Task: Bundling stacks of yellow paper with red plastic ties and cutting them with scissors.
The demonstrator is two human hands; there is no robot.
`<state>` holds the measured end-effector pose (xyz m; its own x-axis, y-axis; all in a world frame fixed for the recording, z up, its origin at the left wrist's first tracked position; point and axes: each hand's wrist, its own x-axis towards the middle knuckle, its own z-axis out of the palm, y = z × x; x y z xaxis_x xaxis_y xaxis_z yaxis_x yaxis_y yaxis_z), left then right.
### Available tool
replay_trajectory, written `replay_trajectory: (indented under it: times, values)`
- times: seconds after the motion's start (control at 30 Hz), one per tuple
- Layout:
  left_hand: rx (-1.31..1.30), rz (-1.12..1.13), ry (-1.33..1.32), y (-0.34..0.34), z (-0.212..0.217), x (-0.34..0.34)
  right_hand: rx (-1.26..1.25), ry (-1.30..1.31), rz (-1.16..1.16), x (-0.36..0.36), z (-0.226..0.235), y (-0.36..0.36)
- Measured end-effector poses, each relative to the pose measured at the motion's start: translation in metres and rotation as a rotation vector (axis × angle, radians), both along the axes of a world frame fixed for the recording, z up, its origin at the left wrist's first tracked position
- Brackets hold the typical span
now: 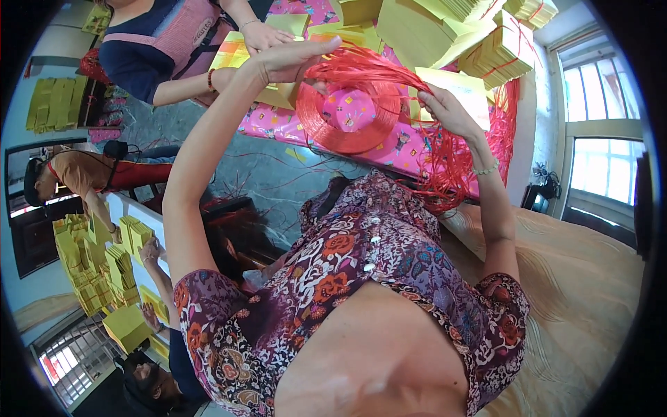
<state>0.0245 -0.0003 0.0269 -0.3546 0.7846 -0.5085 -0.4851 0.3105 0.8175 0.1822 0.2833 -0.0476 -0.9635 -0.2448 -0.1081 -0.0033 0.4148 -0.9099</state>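
A bundle of thin red plastic strands (pixel 372 64) stretches between my two hands, above a pink patterned table cover (pixel 271 119). My left hand (pixel 295 62) holds its left end, the fingers long and the thumb below, partly hidden by the strands. Pinched in my right hand (pixel 450 111) is the other end, with loose red strands (pixel 451 170) hanging below it over the table edge. Under the bundle, a large flat red coil of plastic string (pixel 347 139) lies on the cover.
Stacks of yellow paper (pixel 497 52) tied with red string stand at the table's far right. Across the table, a co-worker's hand (pixel 262 35) rests near yellow sheets. On the left, other people sit at a table with yellow bundles (pixel 121 267). A window (pixel 601 160) is at right.
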Motion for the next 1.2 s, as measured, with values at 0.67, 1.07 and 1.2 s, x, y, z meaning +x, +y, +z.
replay_trajectory:
  times: [0.67, 1.07, 1.2]
  values:
    - [0.293, 0.332, 0.32, 0.038, -0.062, 0.015, -0.748, 0.009, -0.353, 0.015, 0.041, 0.008]
    - [0.264, 0.119, 0.029, 0.074, -0.079, 0.167, -1.001, -0.126, -0.51, 0.019, 0.025, -0.085]
    - [0.251, 0.179, -0.103, 0.057, -0.088, 0.181, -1.123, -0.153, -0.559, 0.019, 0.018, -0.104]
